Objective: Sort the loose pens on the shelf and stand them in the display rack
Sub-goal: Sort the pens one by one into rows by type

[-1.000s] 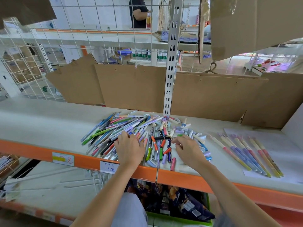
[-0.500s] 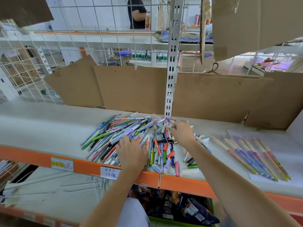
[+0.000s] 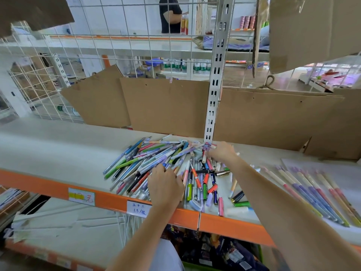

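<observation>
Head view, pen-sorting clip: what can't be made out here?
- Right hand: fingertips blurred over the loose pile of coloured pens; grip unclear.
- Left hand: covers the pens under its palm.
- Display rack: not in view.
- White handwritten price label: too small to read.

Brown cardboard sheets (image 3: 166, 106) lean along the back, either side of a slotted white metal upright (image 3: 214, 81). Behind them stands a white wire grid panel (image 3: 97, 45). Two handwritten price labels (image 3: 81, 196) sit on the orange front edge. Water bottles (image 3: 182, 65) stand in a row beyond the grid, and a person in a dark top (image 3: 170, 14) stands further back. A green crate (image 3: 205, 267) of dark packets sits low in front.
</observation>
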